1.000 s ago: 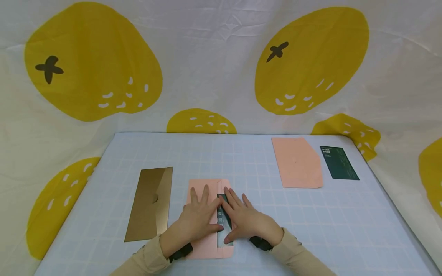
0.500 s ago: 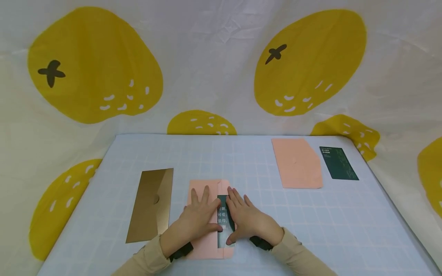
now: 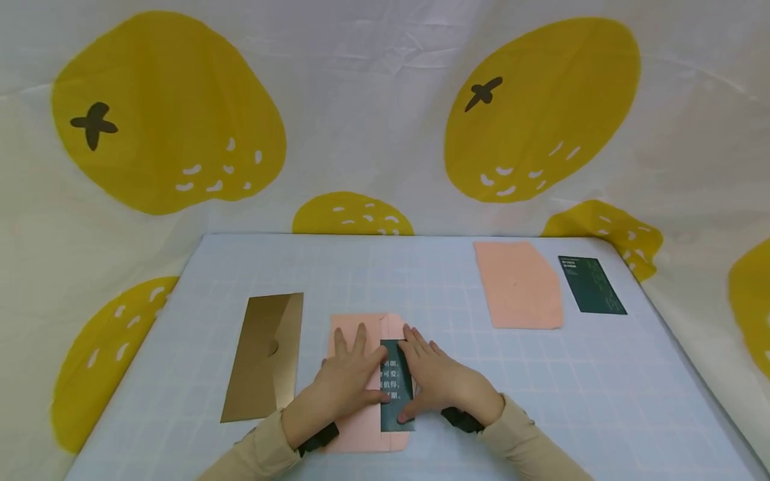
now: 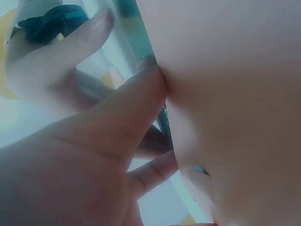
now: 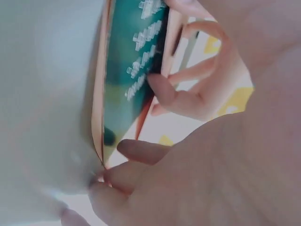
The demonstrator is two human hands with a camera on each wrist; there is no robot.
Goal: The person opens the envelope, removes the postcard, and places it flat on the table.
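A pink envelope (image 3: 355, 427) lies on the table with its flap unfolded to the right. Out of its opening sticks a dark green card (image 3: 394, 391) printed with white lettering. My left hand (image 3: 345, 384) rests on the envelope with spread fingers, its index fingertip and thumb reaching the card's left part. Along the card's right side lies my right hand (image 3: 442, 384), fingers extended and thumb touching the card's near end. The right wrist view shows the card (image 5: 127, 70) between pink paper edges. In the left wrist view, the envelope (image 4: 235, 94) fills the right side.
To the left lies a gold-brown envelope (image 3: 261, 361). At the back right are another pink envelope (image 3: 517, 287) and a dark green card (image 3: 592, 286). A pale checked cloth (image 3: 571, 401) covers the table, and a white fabric with yellow fruit shapes hangs behind.
The card has shifted a little to the right, so more of its lettering shows out of the envelope. My right hand has moved right with it. The left hand stays in place.
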